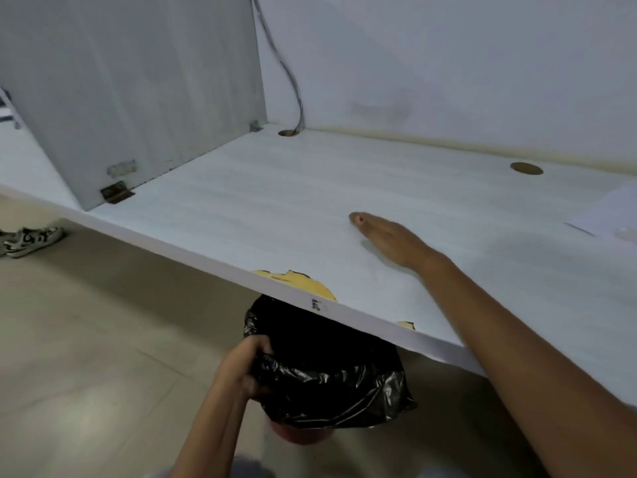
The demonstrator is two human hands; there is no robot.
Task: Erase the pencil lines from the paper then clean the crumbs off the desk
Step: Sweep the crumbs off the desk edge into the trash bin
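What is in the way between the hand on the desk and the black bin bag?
Nothing visible. Bare desk runs from the flat right hand to the front edge, where the left hand holds the black bin bag just below.

My right hand (389, 236) lies flat on the white laminate desk (275, 208), near its middle. Below the desk's front edge, partly under it, is the black plastic bin bag (327, 374), and my left hand (248, 360) grips its left rim. The white sheet of paper (613, 208) lies at the desk's far right. The grey upright divider panel (138, 98) stands at its left end.
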